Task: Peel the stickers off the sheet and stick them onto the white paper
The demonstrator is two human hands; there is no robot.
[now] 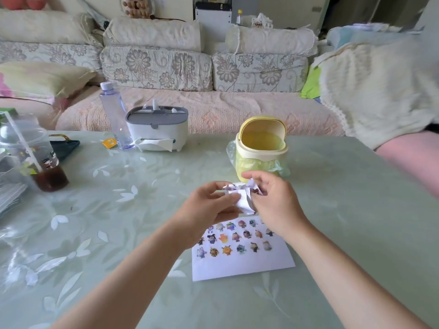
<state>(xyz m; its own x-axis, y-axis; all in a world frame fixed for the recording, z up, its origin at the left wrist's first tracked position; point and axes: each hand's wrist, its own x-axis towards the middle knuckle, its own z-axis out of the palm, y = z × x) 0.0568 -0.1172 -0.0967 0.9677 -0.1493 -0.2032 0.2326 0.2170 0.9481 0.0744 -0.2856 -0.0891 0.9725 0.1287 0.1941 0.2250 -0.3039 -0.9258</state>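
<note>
Sticker sheet crumpled, pinched between left hand, right hand; white paper below.

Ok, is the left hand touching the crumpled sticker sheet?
Touching. The head view shows the left hand pinching the crumpled sticker sheet with its fingertips, while the right hand holds the sheet's other side.

Pale green leaf-print table — yellow bin — white paper.
</note>
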